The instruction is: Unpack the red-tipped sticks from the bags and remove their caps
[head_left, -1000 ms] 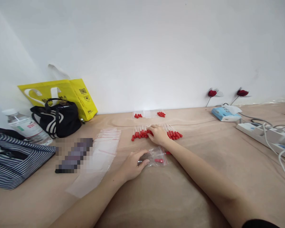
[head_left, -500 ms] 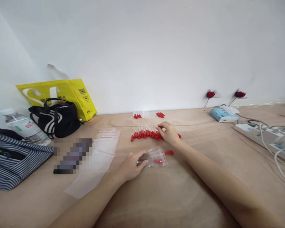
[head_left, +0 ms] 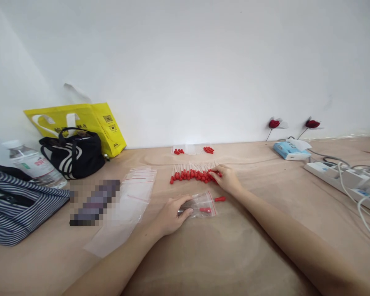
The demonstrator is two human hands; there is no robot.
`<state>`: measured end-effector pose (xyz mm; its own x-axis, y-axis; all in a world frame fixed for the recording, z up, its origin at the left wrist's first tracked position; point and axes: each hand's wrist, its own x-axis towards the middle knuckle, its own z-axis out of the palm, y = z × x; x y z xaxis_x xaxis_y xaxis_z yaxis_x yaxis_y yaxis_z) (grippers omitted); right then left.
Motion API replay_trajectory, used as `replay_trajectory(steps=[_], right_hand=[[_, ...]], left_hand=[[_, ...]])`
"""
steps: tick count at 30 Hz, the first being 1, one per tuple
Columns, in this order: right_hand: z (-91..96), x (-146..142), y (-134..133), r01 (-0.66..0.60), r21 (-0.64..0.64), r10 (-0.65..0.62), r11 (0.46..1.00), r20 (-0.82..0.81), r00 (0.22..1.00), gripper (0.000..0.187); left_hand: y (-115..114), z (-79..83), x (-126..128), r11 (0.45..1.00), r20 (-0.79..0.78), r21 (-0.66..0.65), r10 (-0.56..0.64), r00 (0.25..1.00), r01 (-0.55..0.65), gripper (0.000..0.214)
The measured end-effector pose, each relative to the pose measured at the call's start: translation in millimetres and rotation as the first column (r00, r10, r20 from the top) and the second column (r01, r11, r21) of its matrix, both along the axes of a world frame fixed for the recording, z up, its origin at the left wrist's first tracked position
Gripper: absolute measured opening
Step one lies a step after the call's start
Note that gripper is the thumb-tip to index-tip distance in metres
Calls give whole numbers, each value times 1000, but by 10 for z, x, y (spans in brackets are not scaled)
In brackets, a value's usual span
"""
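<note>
From my end, I've got my left hand point(head_left: 174, 213) pinching a zip-lock bag point(head_left: 200, 201) just below frame center. My right hand point(head_left: 228, 178) is narrow, touching the red-bulbed droppers point(head_left: 187, 174) mid-frame; can't tell if one's gripped.

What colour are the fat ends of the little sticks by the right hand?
The fat ends by the right hand are red; the head view shows it.

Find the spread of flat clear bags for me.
In the head view, the flat clear bags lie left of centre, between the left hand and the dark pixelated item.
</note>
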<state>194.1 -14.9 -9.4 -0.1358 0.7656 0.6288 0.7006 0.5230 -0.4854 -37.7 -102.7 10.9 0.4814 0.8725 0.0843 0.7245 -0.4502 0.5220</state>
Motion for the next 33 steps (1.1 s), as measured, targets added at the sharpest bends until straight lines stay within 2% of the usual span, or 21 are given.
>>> replay_trajectory(steps=[4,7,11,14,17,19,25,29,33], right_hand=[[32,27,-90,4,43,-4,999,3,1000,15],[88,30,-298,29,60,-29,998,-1,1000,11],[76,108,-653,-122,-80,132,989,126,983,5],[0,212,-788,-110,-170,143,979,197,970,14],[-48,293,-774,-95,-232,136,968,168,976,12],[-37,299,-743,-139,-253,170,957,107,980,10],[39,41,-737,-275,-315,280,909,-28,959,16],[16,-113,-732,-311,-380,334,871,-7,943,24],[21,-123,-749,-302,-369,348,879,62,935,26]], left_hand=[[3,-3,-4,1000,16,-3,0,1000,0,36],[16,-28,-13,1000,22,10,-9,1000,9,37],[31,-49,-15,999,40,44,-25,999,24,36],[31,-41,-8,997,37,62,-37,999,35,34],[29,-32,-2,997,13,70,-34,999,33,35],[29,-32,-1,997,2,72,-31,1000,30,36],[29,-38,-1,998,15,63,-33,999,32,35],[28,-35,1,997,10,68,-36,999,35,36],[20,-13,4,997,4,59,-51,999,51,35]])
